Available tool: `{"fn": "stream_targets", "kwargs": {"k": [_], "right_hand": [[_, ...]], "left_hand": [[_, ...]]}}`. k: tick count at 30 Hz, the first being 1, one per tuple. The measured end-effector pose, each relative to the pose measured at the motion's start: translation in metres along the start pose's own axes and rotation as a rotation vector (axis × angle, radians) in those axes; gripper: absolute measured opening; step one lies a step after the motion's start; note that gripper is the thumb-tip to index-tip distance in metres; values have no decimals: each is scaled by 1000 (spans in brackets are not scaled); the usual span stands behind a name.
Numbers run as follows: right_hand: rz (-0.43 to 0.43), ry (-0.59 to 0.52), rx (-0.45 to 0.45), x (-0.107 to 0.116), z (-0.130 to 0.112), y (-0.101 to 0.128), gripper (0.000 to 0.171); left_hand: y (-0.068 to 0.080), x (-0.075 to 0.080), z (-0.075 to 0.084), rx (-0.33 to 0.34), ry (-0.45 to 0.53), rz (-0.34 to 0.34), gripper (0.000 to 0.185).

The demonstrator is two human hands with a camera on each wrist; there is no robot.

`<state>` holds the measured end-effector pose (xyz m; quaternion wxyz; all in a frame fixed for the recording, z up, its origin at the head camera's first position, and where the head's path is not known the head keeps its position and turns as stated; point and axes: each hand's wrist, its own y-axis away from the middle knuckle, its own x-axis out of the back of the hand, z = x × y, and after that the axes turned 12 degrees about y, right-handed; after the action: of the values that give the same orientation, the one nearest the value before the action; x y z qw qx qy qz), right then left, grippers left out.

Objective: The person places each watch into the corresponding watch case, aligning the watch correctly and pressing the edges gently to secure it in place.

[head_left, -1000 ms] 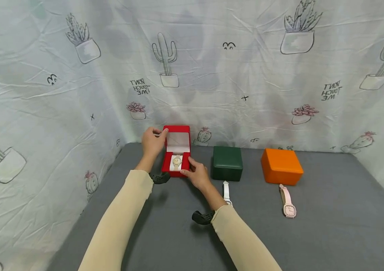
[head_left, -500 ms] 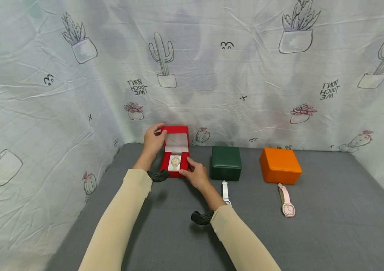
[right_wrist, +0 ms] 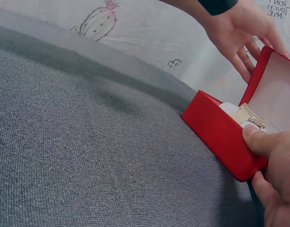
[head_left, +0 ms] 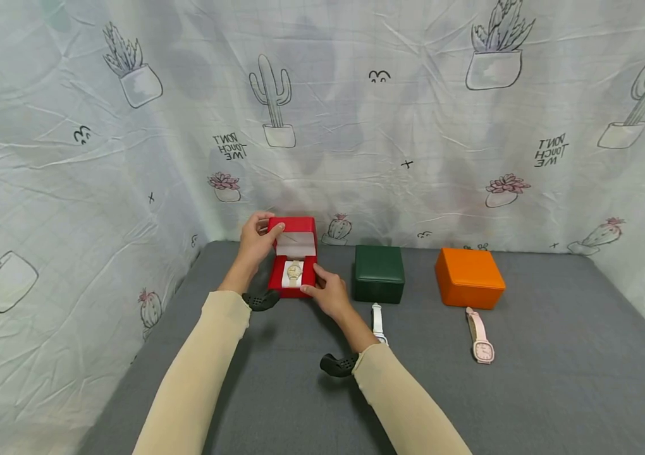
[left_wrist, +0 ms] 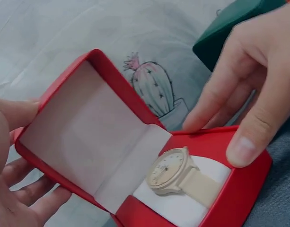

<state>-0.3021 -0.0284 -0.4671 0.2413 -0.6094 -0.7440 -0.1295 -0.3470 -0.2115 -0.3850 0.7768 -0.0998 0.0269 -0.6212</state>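
Bracing small red hinged watch box (head_left: 294,278) base, right hand (head_left: 331,297) pinching its 4 o'clock corner; left hand (head_left: 255,243) gripping lid at 10 o'clock, cream watch (head_left: 294,272) seated inside.

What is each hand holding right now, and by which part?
Left hand holds the red box by its open lid; right hand grips the base's front corner.

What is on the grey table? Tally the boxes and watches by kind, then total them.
Boxes: 3 (red box, green box, orange box)
Watches: 3 (cream watch, white watch, pink watch)
Total: 6
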Motion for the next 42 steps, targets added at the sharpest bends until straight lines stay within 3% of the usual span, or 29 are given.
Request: {"fn": "stream_targets", "kwargs": {"k": [11,16,20,23,26,33,37,42], "right_hand": [[-17,-53,15,-7,-3,0,68],[-17,-115,-24,-10,-2,-1,70],[-17,-149,-39,-11,-1,-1,77],[-24,-154,-26,-11,0,-1,81],[-25,-153,-19,-9,-1,-1,81],[-62,-214,-40,-3,1,-3,85],[-100,-270,-77,0,0,-4,94],[-100,-223,-77,4,-2,-5,94]], "left_hand": [[3,33,-5,162,15,-250,50],[3,42,-5,171,-5,-296,47],[10,44,10,186,-49,-320,43],[13,48,11,176,-71,-329,42],[10,52,-4,157,-61,-339,42],[17,53,-16,136,-52,-394,41],[23,52,-25,91,-61,-408,38],[31,48,-38,26,-61,-387,36]]}}
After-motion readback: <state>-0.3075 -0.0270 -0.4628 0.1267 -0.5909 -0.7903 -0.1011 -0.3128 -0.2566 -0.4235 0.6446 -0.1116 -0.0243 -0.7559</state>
